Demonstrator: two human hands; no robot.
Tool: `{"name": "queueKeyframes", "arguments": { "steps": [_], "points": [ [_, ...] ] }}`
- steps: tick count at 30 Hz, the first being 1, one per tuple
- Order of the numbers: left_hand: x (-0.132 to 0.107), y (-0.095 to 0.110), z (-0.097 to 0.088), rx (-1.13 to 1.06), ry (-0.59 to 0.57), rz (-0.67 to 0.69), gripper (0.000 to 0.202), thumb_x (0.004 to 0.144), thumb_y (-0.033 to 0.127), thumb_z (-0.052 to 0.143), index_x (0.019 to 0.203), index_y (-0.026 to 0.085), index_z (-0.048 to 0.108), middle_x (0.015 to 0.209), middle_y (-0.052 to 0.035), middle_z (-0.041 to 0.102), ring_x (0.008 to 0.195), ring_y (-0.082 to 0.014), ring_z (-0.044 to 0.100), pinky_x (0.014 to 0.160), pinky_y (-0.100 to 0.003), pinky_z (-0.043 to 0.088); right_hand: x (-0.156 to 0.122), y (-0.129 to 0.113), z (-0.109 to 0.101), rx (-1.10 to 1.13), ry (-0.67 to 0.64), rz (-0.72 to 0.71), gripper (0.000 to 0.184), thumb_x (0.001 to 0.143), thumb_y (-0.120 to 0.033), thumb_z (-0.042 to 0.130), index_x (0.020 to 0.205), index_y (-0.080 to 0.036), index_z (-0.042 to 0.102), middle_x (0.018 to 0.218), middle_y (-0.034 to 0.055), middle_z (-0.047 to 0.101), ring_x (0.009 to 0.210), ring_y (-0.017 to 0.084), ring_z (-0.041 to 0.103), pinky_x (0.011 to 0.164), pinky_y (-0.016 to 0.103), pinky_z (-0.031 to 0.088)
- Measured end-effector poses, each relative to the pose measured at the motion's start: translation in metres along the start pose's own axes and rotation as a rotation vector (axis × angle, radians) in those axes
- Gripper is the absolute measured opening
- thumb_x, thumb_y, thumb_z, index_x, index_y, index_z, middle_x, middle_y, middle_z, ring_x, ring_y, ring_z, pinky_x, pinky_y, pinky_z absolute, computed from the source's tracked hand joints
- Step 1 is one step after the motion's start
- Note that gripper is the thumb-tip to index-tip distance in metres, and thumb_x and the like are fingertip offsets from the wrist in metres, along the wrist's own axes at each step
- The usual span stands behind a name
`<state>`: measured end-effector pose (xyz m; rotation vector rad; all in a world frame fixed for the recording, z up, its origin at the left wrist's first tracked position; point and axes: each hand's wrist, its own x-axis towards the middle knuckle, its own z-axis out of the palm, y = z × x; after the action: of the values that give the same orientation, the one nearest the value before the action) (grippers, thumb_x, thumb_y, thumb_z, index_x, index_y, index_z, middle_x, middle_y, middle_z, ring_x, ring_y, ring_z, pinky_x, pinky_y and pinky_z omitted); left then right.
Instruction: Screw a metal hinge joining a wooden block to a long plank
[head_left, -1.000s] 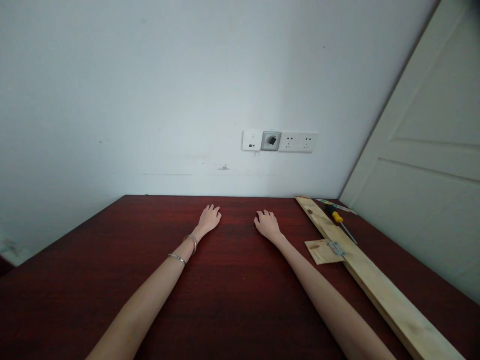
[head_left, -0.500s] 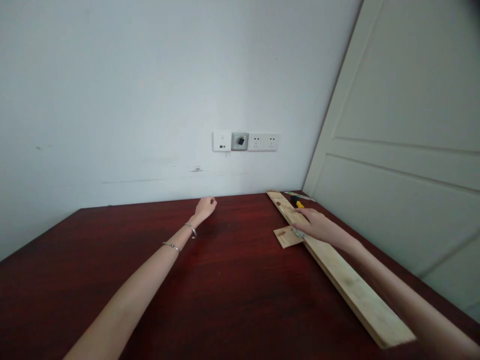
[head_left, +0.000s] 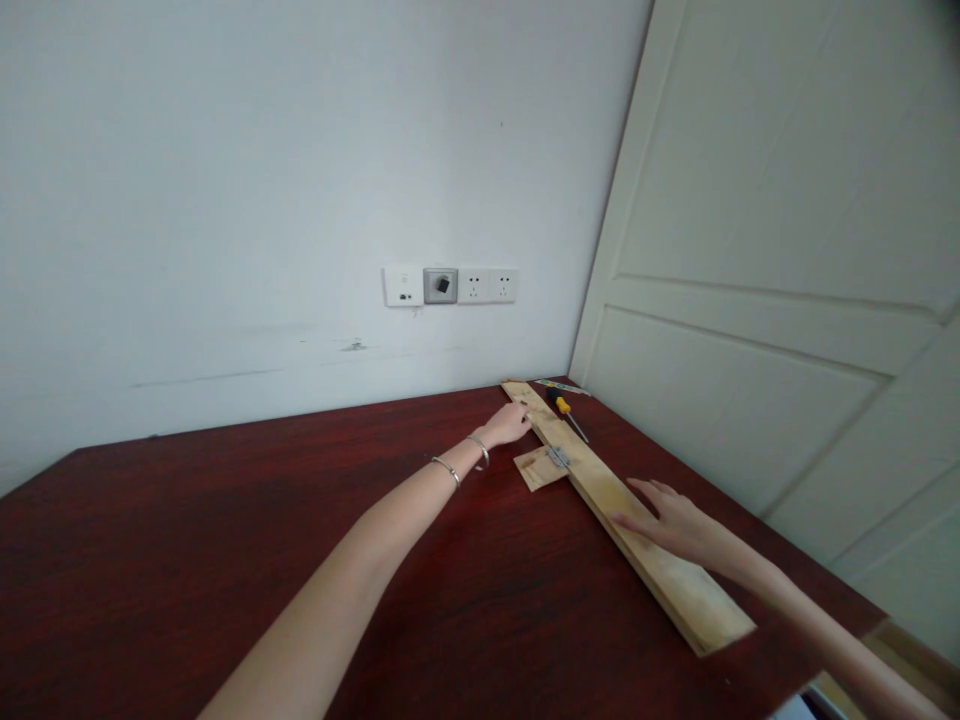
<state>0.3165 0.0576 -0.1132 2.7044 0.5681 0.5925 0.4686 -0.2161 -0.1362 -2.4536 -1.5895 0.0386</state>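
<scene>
Basically, the pine board (head_left: 607,500) lies lengthwise on the dark red wooden table (head_left: 225,560). Left hand (head_left: 506,425) rests open and relaxed, fingertips against the board's far end, no grip. Right hand (head_left: 671,522) is splayed open over the board's near half, nothing held. Left of the board sits a small wood offcut (head_left: 534,470), with a metal hinge (head_left: 557,457) where they meet; right of it, a yellow-handled screwdriver (head_left: 562,406).

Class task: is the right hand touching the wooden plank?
Cannot tell: in the head view, the right hand lies over the wooden plank; any gap is unclear.
</scene>
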Motion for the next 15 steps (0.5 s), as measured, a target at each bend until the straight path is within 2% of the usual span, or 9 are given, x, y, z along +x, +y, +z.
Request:
{"name": "queueKeyframes", "arguments": {
  "steps": [3, 6, 11, 15],
  "points": [
    [0.008, 0.012, 0.019, -0.008, -0.038, 0.021, 0.022, 0.086, 0.012, 0.046, 0.085, 0.008, 0.068, 0.090, -0.0138, 0.069, 0.080, -0.0192, 0.063, 0.077, -0.028, 0.047, -0.002, -0.009, 0.003, 0.014, -0.048, -0.051, 0.075, 0.079, -0.063, 0.046, 0.129, -0.008, 0.053, 0.129, 0.0211, 0.056, 0.122, 0.036, 0.050, 0.100, 0.044, 0.039],
    [0.011, 0.016, 0.030, -0.021, -0.051, 0.027, 0.024, 0.087, 0.011, 0.044, 0.083, 0.009, 0.067, 0.087, -0.0130, 0.068, 0.076, -0.0184, 0.062, 0.074, -0.028, 0.046, -0.002, -0.017, 0.002, 0.004, -0.064, -0.034, 0.074, 0.079, -0.064, 0.047, 0.129, -0.010, 0.053, 0.121, 0.0204, 0.060, 0.113, 0.035, 0.056, 0.095, 0.043, 0.042],
    [0.010, 0.014, 0.036, -0.034, -0.062, 0.022, 0.026, 0.089, 0.013, 0.042, 0.080, 0.010, 0.067, 0.084, -0.0114, 0.068, 0.075, -0.0179, 0.061, 0.073, -0.027, 0.045, -0.002, -0.030, -0.005, -0.039, -0.069, 0.023, 0.070, 0.077, -0.063, 0.049, 0.128, -0.015, 0.053, 0.115, 0.0181, 0.061, 0.108, 0.034, 0.058, 0.087, 0.042, 0.045],
    [0.009, 0.012, 0.038, -0.050, -0.055, 0.013, 0.026, 0.090, 0.014, 0.042, 0.080, 0.010, 0.067, 0.085, -0.0109, 0.068, 0.076, -0.0179, 0.061, 0.073, -0.027, 0.044, -0.007, -0.038, -0.008, -0.024, -0.053, 0.076, 0.064, 0.077, -0.055, 0.050, 0.127, -0.016, 0.055, 0.116, 0.0166, 0.059, 0.107, 0.031, 0.058, 0.085, 0.039, 0.046]
  ]
}}
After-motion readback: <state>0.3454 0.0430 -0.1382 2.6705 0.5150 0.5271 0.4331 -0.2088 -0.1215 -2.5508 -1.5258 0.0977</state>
